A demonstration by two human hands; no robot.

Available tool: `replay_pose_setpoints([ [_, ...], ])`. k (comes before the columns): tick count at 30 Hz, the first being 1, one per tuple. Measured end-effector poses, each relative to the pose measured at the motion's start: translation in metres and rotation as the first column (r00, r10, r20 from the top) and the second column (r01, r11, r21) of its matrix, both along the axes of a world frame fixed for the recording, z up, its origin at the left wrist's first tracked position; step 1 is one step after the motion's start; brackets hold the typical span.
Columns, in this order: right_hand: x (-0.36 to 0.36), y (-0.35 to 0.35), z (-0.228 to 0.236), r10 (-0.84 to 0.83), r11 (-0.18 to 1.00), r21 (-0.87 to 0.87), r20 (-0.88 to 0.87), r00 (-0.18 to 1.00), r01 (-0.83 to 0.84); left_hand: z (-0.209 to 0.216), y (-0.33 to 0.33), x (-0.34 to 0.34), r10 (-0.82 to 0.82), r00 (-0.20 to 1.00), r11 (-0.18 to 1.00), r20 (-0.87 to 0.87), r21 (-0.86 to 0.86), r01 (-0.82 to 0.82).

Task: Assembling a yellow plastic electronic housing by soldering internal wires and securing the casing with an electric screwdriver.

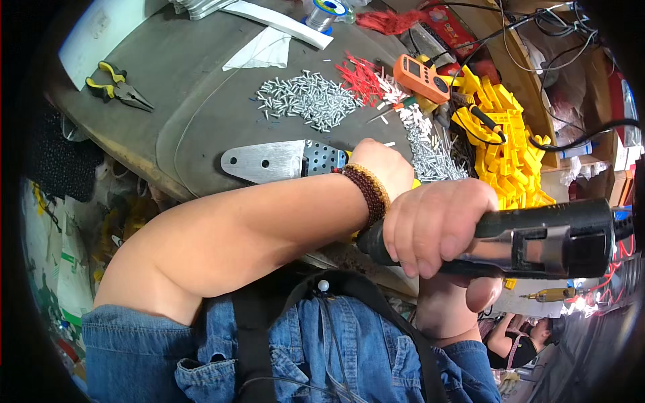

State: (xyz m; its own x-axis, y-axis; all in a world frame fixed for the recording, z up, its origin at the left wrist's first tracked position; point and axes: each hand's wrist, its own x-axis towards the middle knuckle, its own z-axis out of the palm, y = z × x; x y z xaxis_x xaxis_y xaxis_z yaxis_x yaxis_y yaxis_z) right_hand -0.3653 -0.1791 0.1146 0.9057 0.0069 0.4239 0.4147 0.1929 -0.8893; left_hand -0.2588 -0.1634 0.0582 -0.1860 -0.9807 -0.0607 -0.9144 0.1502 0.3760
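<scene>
My right hand (440, 225) is wrapped round a black electric screwdriver (551, 238) with a shiny metal lever on its side. The tool lies crosswise, its narrower end towards my left wrist, its thick end to the right. My left hand (383, 163) is curled beyond it, a beaded bracelet on the wrist; most of its fingers are hidden. Bits of yellow show at that hand's edges, but what it grips cannot be made out. Just left of it lies a flat silver metal plate (265, 161) with two holes, beside a blue perforated piece (325, 158).
Silver screws (309, 101) lie heaped mid-table, next to red pieces (359, 79). More screws (433, 154) and yellow plastic parts (507, 141) are at the right. Pliers (117, 87) lie far left. An orange device (421, 78), a solder spool (326, 13) and cables stand behind. Another person (514, 346) sits lower right.
</scene>
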Motion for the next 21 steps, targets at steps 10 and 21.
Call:
replay_pose_setpoints([
  [10, 0.027, -0.002, -0.004, 0.442, 0.894, -0.144, 0.145, 0.885, -0.423, -0.006, 0.015, -0.014, -0.086, 0.98, 0.995, -0.182, -0.067, 0.075],
  [21, -0.002, -0.023, 0.018, -0.404, 0.914, -0.017, 0.07, 0.912, 0.406, -0.021, 0.068, 0.052, 0.022, 0.912, 0.989, -0.409, -0.123, -0.079],
])
